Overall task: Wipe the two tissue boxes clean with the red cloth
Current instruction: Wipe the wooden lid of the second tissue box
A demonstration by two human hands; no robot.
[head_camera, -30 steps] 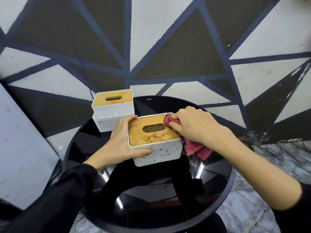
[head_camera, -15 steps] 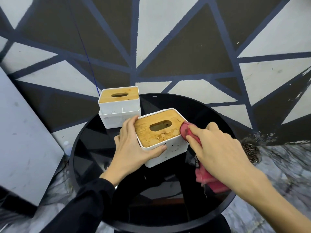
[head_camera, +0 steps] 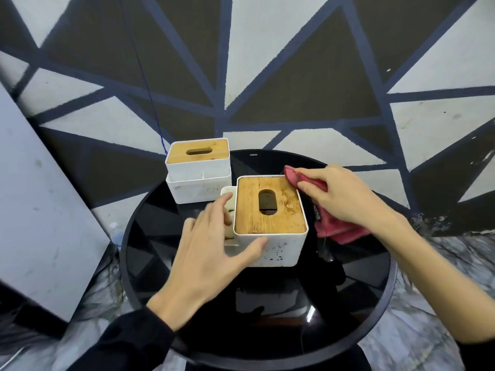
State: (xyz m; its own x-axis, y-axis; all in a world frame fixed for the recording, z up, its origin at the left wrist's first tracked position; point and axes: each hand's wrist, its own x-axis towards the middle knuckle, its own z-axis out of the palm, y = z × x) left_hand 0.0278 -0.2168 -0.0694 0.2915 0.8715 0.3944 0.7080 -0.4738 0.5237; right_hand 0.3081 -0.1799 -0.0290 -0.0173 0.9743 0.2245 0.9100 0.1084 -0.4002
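The white plastic tissue box with the bamboo lid point(head_camera: 270, 218) sits between the two hands on the round black glass surface point(head_camera: 375, 303). It looks light and rigid, probably hollow, so on glossy glass it would likely slide under a sideways wipe unless braced. Its smooth walls give little grip; the corners and the lid's rim seem the surest places to hold.

The left hand point(head_camera: 211, 253) is spread wide, thumb lying along the box's near wall by the corner and fingers reaching over the side compartment on its left; blur hides how firmly it presses.

The right hand point(head_camera: 340, 196) is curled round the soft red cloth point(head_camera: 334, 228), pinching it against the box's far right corner, with the loose remainder hanging below the palm onto the surface.

The second white tissue box with a bamboo lid point(head_camera: 198, 170) stands beyond the left hand's fingertips, untouched.
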